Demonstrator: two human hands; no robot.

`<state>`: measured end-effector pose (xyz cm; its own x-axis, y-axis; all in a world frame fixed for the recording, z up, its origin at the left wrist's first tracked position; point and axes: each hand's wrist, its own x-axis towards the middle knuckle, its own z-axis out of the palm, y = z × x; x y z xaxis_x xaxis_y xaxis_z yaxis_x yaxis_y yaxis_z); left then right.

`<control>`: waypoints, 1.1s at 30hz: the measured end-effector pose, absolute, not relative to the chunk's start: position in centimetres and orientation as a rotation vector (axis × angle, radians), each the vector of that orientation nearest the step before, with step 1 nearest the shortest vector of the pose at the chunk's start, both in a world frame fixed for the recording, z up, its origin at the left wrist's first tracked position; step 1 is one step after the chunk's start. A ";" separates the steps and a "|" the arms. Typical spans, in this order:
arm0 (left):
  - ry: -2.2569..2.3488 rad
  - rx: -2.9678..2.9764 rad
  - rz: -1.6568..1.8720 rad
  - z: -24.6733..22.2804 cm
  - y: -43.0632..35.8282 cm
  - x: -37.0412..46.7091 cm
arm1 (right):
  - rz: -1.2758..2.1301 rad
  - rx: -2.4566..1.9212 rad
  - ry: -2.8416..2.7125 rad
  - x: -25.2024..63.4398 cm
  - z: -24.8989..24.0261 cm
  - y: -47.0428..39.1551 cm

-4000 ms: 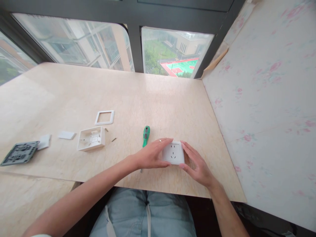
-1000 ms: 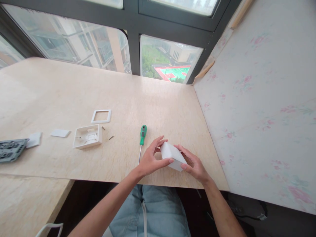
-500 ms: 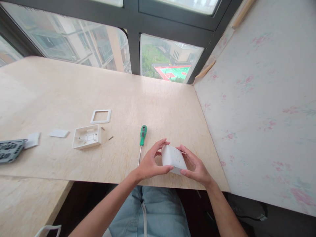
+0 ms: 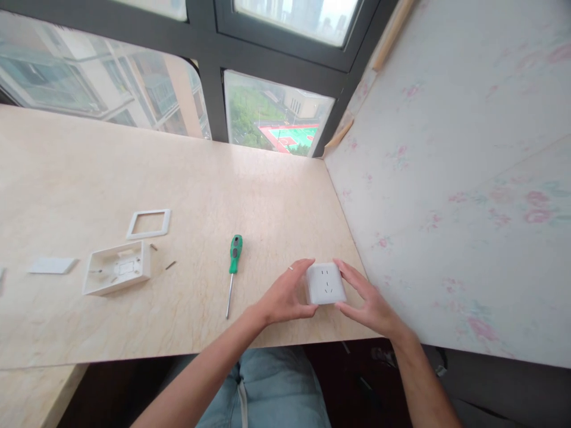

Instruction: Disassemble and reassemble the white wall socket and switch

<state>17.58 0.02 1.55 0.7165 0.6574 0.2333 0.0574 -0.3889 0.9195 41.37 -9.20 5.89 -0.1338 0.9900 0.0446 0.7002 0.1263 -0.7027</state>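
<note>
A white square socket (image 4: 327, 284) with several slots in its face lies between my two hands near the front edge of the table, its face turned up. My left hand (image 4: 289, 295) grips its left side, thumb at the front corner and fingers at the back one. On the right side, the thumb and fingers of my right hand (image 4: 366, 298) hold the matching corners. To the left of my left hand, a screwdriver (image 4: 235, 254) with a green handle lies with its tip toward me.
An open white box (image 4: 118, 270) stands on the table (image 4: 191, 196) at the left, with two screws beside it. Behind it lies a white frame (image 4: 167, 223), and farther left a white plate (image 4: 52, 266). A flowered wall (image 4: 446, 178) rises at the right.
The socket has tilted so that its face now shows fully, and both hands have moved slightly right with it. The view has shifted right, and the grey part at the far left has left the picture.
</note>
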 end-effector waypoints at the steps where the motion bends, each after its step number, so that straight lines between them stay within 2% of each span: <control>1: 0.559 1.881 0.742 1.4 0.2 18.6 | 0.728 -1.638 -1.822 41.6 5.7 -9.5; 8: 0.563 1.911 0.752 0.7 1.5 24.5 | 0.606 -1.793 -1.359 41.6 2.1 -11.8; 17: 0.572 1.945 0.623 0.9 2.2 28.5 | 0.148 -1.869 -1.336 40.9 -0.6 -11.9; 25: 0.625 1.973 0.590 0.9 2.0 28.9 | 0.038 -1.803 -1.190 37.7 -0.4 -13.0; 33: 0.631 2.004 0.595 1.1 1.5 26.2 | 0.187 -1.847 -0.981 36.9 -2.1 -13.7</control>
